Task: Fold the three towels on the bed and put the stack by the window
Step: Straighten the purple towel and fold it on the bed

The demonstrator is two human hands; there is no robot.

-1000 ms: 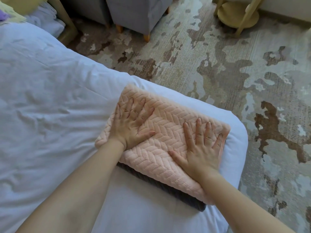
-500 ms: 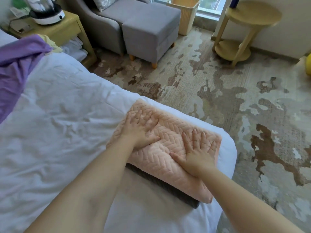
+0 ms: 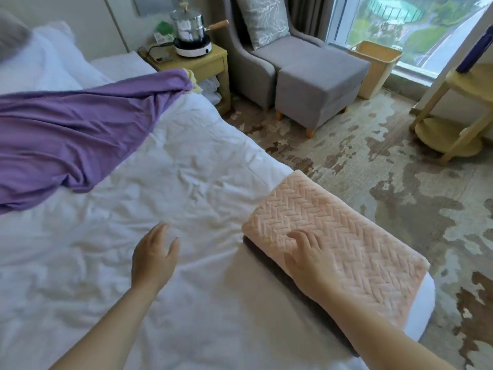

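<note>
A folded peach towel [image 3: 344, 231] with a herringbone weave lies on top of a folded dark grey towel [image 3: 264, 252] at the corner of the white bed [image 3: 186, 182]. Only the dark towel's near edge shows. A purple towel [image 3: 66, 134] lies unfolded across the bed at the far left. My right hand [image 3: 306, 260] rests on the peach towel's near edge with relaxed fingers. My left hand [image 3: 154, 252] hovers over the bare sheet, left of the stack, fingers loose and holding nothing.
The window [image 3: 416, 25] is at the far right, with a beige bin [image 3: 376, 65] below it. A grey armchair [image 3: 266, 49] and footstool [image 3: 317, 86] stand beside a nightstand [image 3: 197, 62] bearing a pot. A round yellow side table [image 3: 458, 116] stands on the patterned carpet [image 3: 373, 169].
My left hand has lifted off the peach towel and moved left over the sheet. My right hand slid to the towel's near edge. The view rose, showing the purple towel and window.
</note>
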